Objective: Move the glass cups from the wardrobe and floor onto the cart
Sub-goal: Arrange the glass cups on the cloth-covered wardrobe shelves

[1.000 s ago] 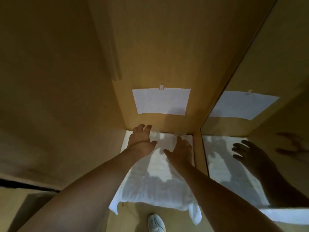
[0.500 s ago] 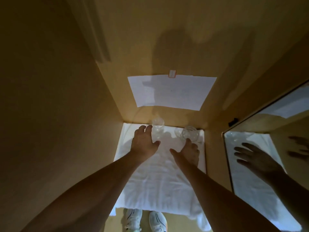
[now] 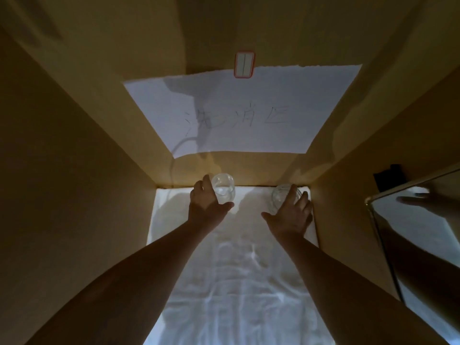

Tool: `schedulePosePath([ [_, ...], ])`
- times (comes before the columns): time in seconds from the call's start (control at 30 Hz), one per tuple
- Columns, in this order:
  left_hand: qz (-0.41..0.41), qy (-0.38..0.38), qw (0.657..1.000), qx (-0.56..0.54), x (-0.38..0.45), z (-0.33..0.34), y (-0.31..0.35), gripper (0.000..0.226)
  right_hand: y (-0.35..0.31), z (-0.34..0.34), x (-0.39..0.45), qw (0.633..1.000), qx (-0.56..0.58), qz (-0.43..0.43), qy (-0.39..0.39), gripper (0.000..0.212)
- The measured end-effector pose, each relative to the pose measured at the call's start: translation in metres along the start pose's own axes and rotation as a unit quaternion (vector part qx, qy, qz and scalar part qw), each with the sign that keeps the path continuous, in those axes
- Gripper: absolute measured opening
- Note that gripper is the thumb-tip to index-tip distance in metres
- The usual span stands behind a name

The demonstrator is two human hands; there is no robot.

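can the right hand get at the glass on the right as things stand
Probably yes: the right hand is already at the right glass, fingers spread round it, with nothing between them on the white cloth.

Both bare arms were stretched way forward, side by side. Left hand [image 3: 207,207] was curled around the left glass cup [image 3: 223,188], and right hand [image 3: 290,216] was wrapped round the right glass cup [image 3: 282,196].

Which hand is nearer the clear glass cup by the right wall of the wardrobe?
Right. The right hand is against that clear glass cup, fingers spread around its right side. The left hand is off to its left, at the other glass cup.
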State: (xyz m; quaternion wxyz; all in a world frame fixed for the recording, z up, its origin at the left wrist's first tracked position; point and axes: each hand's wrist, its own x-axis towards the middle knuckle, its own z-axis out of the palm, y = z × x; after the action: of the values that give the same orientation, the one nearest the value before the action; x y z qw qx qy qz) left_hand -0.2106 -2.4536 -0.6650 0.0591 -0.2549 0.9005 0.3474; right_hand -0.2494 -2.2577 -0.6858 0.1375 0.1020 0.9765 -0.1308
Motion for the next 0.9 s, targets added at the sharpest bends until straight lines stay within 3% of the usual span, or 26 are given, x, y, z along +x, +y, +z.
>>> schedulePosePath([
  [0.1,0.0,0.034,0.999,-0.037,0.01,0.013,-0.004,0.097,0.008,0.011,0.018,0.999,0.031,0.025,-0.012,0.127],
  [0.23,0.034,0.085,0.994,-0.058,0.014,0.028,-0.011,0.088,0.014,0.023,0.027,0.998,0.055,0.039,0.017,0.117],
  [0.53,0.017,0.099,0.988,-0.119,0.014,0.038,-0.009,0.083,0.026,0.028,0.017,0.998,0.017,0.053,0.021,0.107],
  [0.9,-0.01,0.06,0.991,-0.12,-0.037,-0.015,-0.011,0.074,0.013,-0.008,-0.046,0.986,0.162,0.013,0.024,0.118],
])
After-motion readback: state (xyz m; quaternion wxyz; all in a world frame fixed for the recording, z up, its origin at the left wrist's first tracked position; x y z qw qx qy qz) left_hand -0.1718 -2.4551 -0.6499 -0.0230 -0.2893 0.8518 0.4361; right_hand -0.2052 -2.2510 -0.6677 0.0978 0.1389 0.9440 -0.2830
